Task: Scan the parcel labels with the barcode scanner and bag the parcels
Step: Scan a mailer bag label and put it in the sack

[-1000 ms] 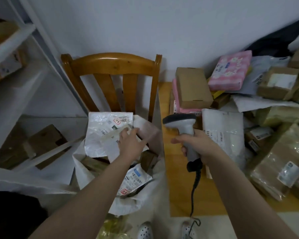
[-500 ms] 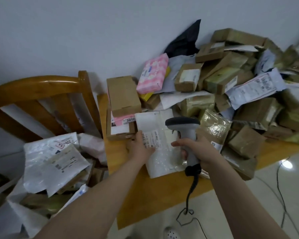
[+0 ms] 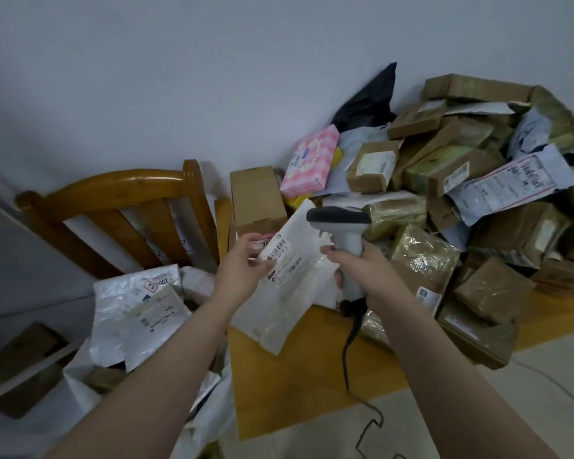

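Looking down at a wooden table (image 3: 312,385) set against a pale wall, loaded over its right part with a heap of parcels (image 3: 497,207): brown boxes, taped bundles, grey mailers, and a pink box (image 3: 312,160) near the wall. Passing left to a wooden chair (image 3: 113,197) just beside the table's edge. Finding in front of the chair a white sack (image 3: 77,389), open at the mouth, with several labelled mailers and boxes inside.

Holding up a white mailer (image 3: 285,303) between sack and heap, tilted, with the lower end above the table's near left corner and the upper corner in front of a plain brown box (image 3: 257,197). Gripping that mailer at its left edge with the left hand (image 3: 242,270). Clasping the grey barcode scanner (image 3: 345,233) in the right hand (image 3: 368,273), fingers curled round the handle, with the head across the mailer's upper right edge.

Trailing a dark cable (image 3: 348,356) from the handle's foot down over the table to the floor. Showing a barcode label (image 3: 279,251) on the mailer's face, just beside the left hand and below the scanner's head.
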